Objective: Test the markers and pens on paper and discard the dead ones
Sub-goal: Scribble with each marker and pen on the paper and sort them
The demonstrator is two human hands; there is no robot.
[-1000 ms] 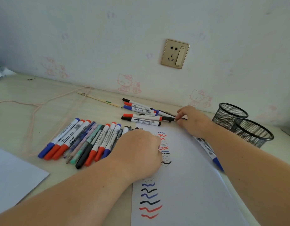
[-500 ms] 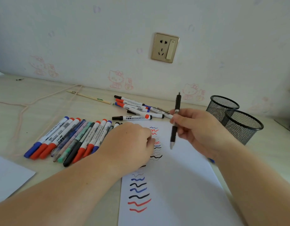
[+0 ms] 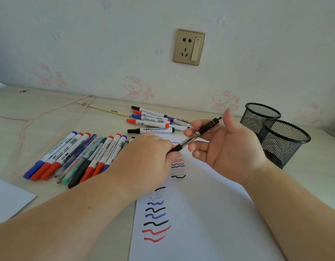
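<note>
Both hands share one black pen [image 3: 195, 135] above the paper [image 3: 200, 213]: right hand [image 3: 222, 147] pinches its barrel, left hand [image 3: 149, 162] grips its tip end. Tugging unevenly could flick it onto the sorted markers [image 3: 81, 157].

The left hand [image 3: 144, 162] hides the pen [image 3: 195, 135] tip and part of the squiggles on the paper [image 3: 200, 213]. The paper is cut off at the bottom edge. The marker [image 3: 151, 130] labels behind are too small to read.
</note>
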